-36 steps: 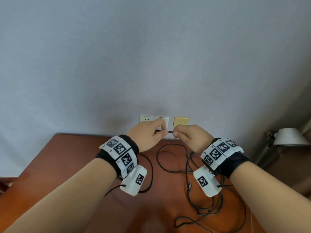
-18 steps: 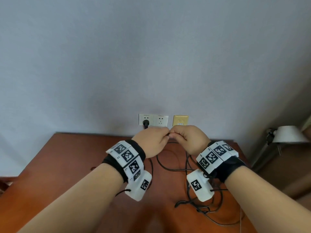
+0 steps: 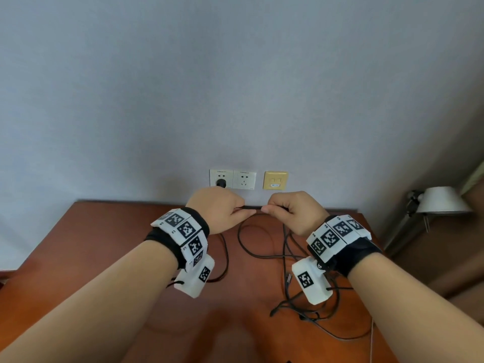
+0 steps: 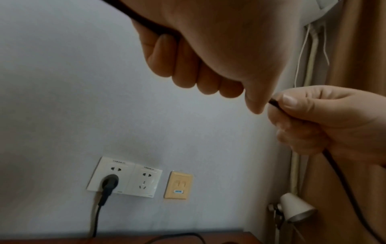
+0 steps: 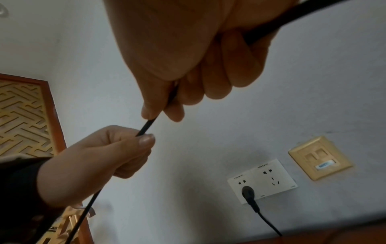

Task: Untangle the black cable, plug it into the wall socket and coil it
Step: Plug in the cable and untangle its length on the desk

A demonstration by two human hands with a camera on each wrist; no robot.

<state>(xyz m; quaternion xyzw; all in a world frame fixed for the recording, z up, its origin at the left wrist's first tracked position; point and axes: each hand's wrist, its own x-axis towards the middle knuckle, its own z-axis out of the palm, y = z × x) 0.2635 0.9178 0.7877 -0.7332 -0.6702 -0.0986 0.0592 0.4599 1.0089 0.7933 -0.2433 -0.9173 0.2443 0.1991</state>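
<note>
A short stretch of the black cable (image 3: 252, 207) is held taut above the far edge of the table (image 3: 78, 244), in front of the wall. It is pinched at one end by the curled fingers (image 4: 183, 72) of the left hand (image 3: 218, 209) and at the other by those of the right hand (image 3: 294, 212), the two hands being near each other. The black plug (image 4: 109, 181) is seated in the left outlet of the white wall socket (image 3: 232, 178). The rest of the cable is left in loose loops on the table below the right wrist. A yellow wall plate (image 3: 275, 180) is seen just right of the socket, and a white lamp (image 3: 440, 200) at the far right.
</note>
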